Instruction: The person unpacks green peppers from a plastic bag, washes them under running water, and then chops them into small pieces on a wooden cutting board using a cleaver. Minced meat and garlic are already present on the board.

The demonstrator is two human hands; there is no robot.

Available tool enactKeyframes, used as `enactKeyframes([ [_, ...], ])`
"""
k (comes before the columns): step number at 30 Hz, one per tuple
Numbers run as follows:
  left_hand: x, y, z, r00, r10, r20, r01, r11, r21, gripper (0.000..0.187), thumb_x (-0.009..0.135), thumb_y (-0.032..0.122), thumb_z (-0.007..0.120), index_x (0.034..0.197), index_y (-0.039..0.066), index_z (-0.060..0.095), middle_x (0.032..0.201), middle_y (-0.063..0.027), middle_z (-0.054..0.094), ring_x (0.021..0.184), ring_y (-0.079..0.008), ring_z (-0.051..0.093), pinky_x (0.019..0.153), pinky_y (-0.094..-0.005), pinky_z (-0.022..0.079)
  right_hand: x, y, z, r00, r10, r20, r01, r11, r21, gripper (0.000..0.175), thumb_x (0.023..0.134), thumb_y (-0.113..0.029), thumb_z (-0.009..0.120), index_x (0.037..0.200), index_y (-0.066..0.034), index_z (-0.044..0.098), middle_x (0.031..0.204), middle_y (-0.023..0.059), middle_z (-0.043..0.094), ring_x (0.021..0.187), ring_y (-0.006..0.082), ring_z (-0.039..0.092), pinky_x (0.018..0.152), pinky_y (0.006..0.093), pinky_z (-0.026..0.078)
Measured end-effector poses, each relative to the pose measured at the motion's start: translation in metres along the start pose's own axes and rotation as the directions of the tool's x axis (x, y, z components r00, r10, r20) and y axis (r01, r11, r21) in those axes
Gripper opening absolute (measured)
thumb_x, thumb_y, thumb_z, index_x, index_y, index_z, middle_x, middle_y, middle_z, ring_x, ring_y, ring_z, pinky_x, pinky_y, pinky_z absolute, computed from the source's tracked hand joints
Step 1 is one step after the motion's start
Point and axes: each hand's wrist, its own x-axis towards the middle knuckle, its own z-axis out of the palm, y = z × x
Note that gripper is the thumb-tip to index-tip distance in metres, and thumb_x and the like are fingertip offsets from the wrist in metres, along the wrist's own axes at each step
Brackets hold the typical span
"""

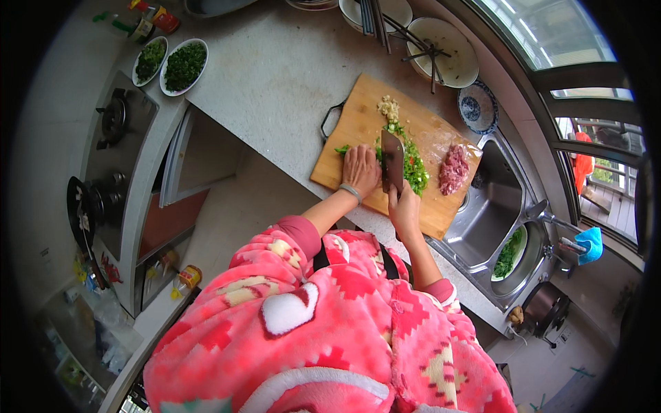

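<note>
A wooden cutting board (335, 155) lies on the counter and partly over the sink edge. My right hand (404, 206) grips the handle of a cleaver (392, 160), whose blade stands beside my left hand. My left hand (361, 169) presses down on green vegetable pieces (341, 149) that show at its fingertips; most of what it holds is hidden. Right of the blade lies a pile of chopped green vegetable (414, 168) with bits of red. Minced garlic (388, 108) sits at the board's far end, and raw minced meat (454, 170) near its right edge.
Two bowls of chopped greens (184, 67) stand at the back left, near a gas stove (113, 118). Bowls with chopsticks (444, 51) and a patterned blue bowl (478, 107) line the back right. A steel sink (485, 196) holds a dish of greens (510, 254).
</note>
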Motion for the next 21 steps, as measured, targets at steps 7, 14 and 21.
enactKeyframes([
  [7,-0.002,0.003,0.008,0.996,-0.091,-0.021,0.093,0.993,0.071,0.019,0.074,0.015,0.054,0.087,0.004,0.044,0.091,-0.0156,0.045,0.087,-0.0332,0.044,0.078,-0.0442,0.035,-0.004,-0.005,0.0,0.996,0.045,0.081,-0.03,0.983,-0.183,0.02,0.088,-0.018,0.049,0.081,0.0016,0.05,0.066,0.0299,0.057,0.065,0.0464,0.057,0.057,0.0516,0.046],
  [14,0.001,0.006,0.003,0.994,-0.106,0.004,0.105,0.989,0.106,0.017,0.073,0.018,0.055,0.081,0.006,0.045,0.085,-0.0137,0.045,0.083,-0.0313,0.045,0.074,-0.0426,0.037,0.027,-0.028,0.015,0.997,0.082,0.01,-0.076,0.957,-0.279,0.02,0.087,-0.019,0.049,0.081,0.0004,0.052,0.063,0.028,0.057,0.064,0.0455,0.058,0.059,0.0517,0.047],
  [21,0.002,0.005,0.004,0.993,-0.115,-0.032,0.117,0.99,0.083,0.016,0.073,0.017,0.055,0.079,0.007,0.044,0.083,-0.0138,0.044,0.082,-0.0318,0.045,0.072,-0.0432,0.036,0.005,-0.005,-0.011,0.993,0.038,0.112,-0.023,0.99,-0.136,0.021,0.086,-0.017,0.051,0.08,0.003,0.055,0.064,0.0298,0.055,0.065,0.046,0.057,0.059,0.0514,0.045],
])
